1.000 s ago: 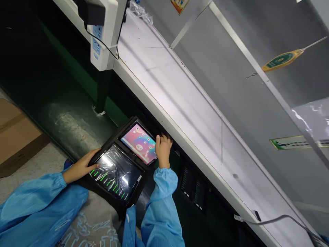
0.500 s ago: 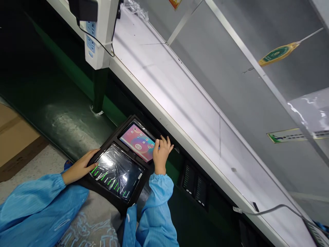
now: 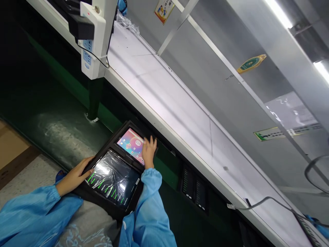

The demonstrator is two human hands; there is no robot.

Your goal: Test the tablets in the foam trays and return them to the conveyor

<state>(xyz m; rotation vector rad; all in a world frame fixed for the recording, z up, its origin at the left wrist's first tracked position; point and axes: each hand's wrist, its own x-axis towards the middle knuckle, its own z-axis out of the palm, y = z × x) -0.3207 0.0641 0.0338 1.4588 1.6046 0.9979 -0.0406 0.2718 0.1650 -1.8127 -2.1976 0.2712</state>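
Observation:
A black tray (image 3: 113,145) holds two tablets in separate recesses. In the upper one lies a tablet with a pink-and-blue home screen (image 3: 131,145), showing icons and a clock reading 6:29. Below it is a tablet under crinkled clear film (image 3: 113,181), its dark screen lined with green text. My left hand (image 3: 77,175) grips the tray's left edge, thumb on top and fingers along the side. At the right end of the colourful tablet, my right hand (image 3: 149,152) rests with fingers apart; whether the fingertips press the screen or its rim, I cannot tell.
A white shelf (image 3: 164,103) runs diagonally above the dark green bench (image 3: 64,127). On its post hangs a power strip (image 3: 94,44) with a black adapter (image 3: 81,27) and cable. More dark screens with text (image 3: 194,188) lie right of my hands. A cardboard box (image 3: 12,147) stands at left.
The colourful screen's picture has flipped round, with its clock now toward the top right. My right hand has shifted over the tablet's right end. The camera view has tilted up; my left hand keeps its hold.

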